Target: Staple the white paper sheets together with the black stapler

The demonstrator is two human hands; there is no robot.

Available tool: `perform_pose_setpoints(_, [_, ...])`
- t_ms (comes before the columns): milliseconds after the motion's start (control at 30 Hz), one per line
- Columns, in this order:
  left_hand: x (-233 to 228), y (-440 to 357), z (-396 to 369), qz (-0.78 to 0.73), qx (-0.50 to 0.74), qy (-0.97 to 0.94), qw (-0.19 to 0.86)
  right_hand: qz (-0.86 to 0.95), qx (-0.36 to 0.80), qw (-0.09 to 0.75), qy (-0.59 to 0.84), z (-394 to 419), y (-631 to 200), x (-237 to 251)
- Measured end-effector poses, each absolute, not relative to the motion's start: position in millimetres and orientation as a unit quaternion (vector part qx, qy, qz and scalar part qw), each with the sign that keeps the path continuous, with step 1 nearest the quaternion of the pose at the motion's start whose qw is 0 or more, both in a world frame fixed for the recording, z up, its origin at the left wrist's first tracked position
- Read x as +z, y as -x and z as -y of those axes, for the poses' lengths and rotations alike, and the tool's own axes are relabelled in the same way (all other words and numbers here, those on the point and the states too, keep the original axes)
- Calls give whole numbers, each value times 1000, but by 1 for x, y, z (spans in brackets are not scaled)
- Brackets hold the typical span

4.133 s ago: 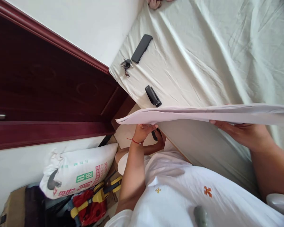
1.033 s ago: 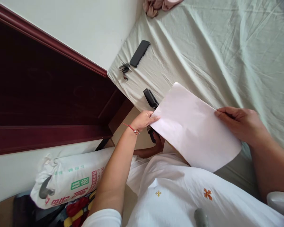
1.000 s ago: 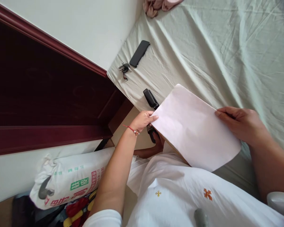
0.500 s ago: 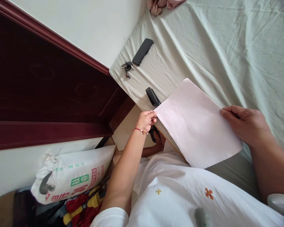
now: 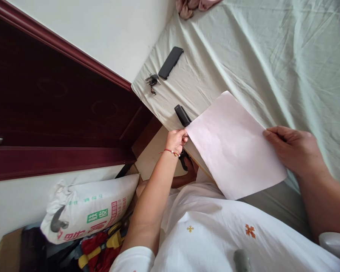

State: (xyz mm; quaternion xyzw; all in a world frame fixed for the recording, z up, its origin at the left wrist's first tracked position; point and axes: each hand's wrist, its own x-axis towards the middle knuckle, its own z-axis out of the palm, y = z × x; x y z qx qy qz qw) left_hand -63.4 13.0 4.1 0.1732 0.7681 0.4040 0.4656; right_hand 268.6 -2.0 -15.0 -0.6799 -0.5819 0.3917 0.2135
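Note:
A stack of white paper sheets [image 5: 232, 143] is held flat between both hands, over the near edge of a bed with a pale sheet [image 5: 272, 60]. My left hand [image 5: 177, 138], with a red string bracelet at the wrist, pinches the stack's left corner. My right hand [image 5: 293, 149] grips the right edge, thumb on top. A black stapler [image 5: 182, 115] lies on the sheet right beside the left corner of the paper.
A black phone [image 5: 170, 62] and a bunch of keys [image 5: 152, 80] lie near the bed's far corner. Pink cloth [image 5: 192, 4] sits at the top. A dark red door [image 5: 59, 121] stands left. A printed white sack [image 5: 90, 211] and a red-yellow object [image 5: 104, 245] are on the floor.
The stack, seen edge-on and raised four seconds ago, now lies tilted face up. In the last second it shifted slightly up toward the stapler; both hands keep their hold.

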Motion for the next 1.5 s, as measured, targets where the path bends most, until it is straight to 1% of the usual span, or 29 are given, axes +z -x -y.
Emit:
perform_pose_setpoints(67, [-2,65,-11,-773,412,-186,445,579,393,213,682,2,-269,-16])
perform_pose_setpoints(133, [-8,68,-9,-784,425,-233,388,575,394,212,685,2,-269,-17])
perform_pose_setpoints(267, [-16,78,0,-783,424,-418,176,571,392,208,690,2,-269,-17])
perform_pose_setpoints(333, [-15,80,4,-758,394,-510,103,569,390,203,695,2,-269,-17])
perform_pose_setpoints(367, [-14,80,5,-741,376,-549,85,566,391,201,697,2,-269,-17])
perform_pose_setpoints(533, [-11,76,9,-679,325,-653,77,558,394,194,704,3,-269,-16])
perform_pose_setpoints(767, [-23,82,12,-700,230,-676,17,554,391,198,708,3,-269,-16])
perform_pose_setpoints(867, [-30,80,14,-700,216,-681,-8,547,398,200,709,4,-269,-16])
perform_pose_setpoints(967, [-32,79,15,-704,211,-678,-9,548,388,201,713,4,-269,-15])
perform_pose_setpoints(1067, [-33,77,16,-706,222,-673,7,556,385,185,713,3,-269,-16])
perform_pose_setpoints(1167, [-39,75,19,-682,274,-677,31,572,399,164,698,3,-272,-19])
perform_pose_setpoints(1233, [-45,73,21,-661,315,-679,38,578,422,165,679,3,-275,-23])
perform_pose_setpoints(1333, [-53,70,23,-642,354,-679,30,574,440,170,669,6,-279,-27])
perform_pose_setpoints(1500, [-57,67,24,-657,375,-653,1,571,409,147,697,7,-278,-28])
